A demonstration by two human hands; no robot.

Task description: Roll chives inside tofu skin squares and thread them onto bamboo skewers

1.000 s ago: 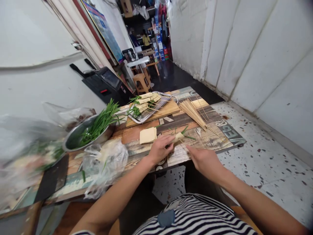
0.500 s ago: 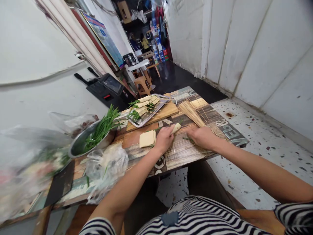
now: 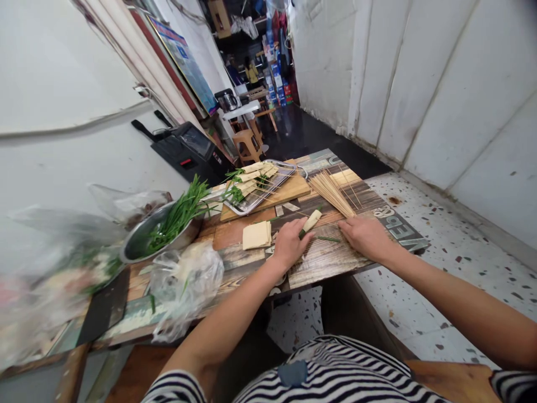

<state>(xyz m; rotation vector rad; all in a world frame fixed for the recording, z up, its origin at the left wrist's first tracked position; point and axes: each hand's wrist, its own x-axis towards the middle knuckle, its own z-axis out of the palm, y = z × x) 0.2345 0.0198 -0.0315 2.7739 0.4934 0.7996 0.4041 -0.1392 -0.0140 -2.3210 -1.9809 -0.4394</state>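
Left hand (image 3: pixel 291 243) grips the near end of a pale roll (image 3: pixel 311 221) with green showing at both ends, pinched probably so that the wrap cannot spring open. Right hand (image 3: pixel 364 238) rests low beside the gathered ends of the sticks (image 3: pixel 331 193), with its fingers bent; whether it holds one, I cannot tell. Those sticks fan out away from it, an arrangement that seems to keep single ones easy to draw. A cut green stalk (image 3: pixel 328 239) lies on the desk (image 3: pixel 312 271) between the hands. Left of the roll, square sheets (image 3: pixel 257 235) sit stacked, likely for quick reach. Beyond, finished rolls (image 3: pixel 247 178) lie on a metal tray (image 3: pixel 243 213) set on a wooden board (image 3: pixel 293 192), their sticks pointing rightward, perhaps for easy lifting. Farther left, a bowl (image 3: pixel 133 256) keeps long greens (image 3: pixel 180 215) together.
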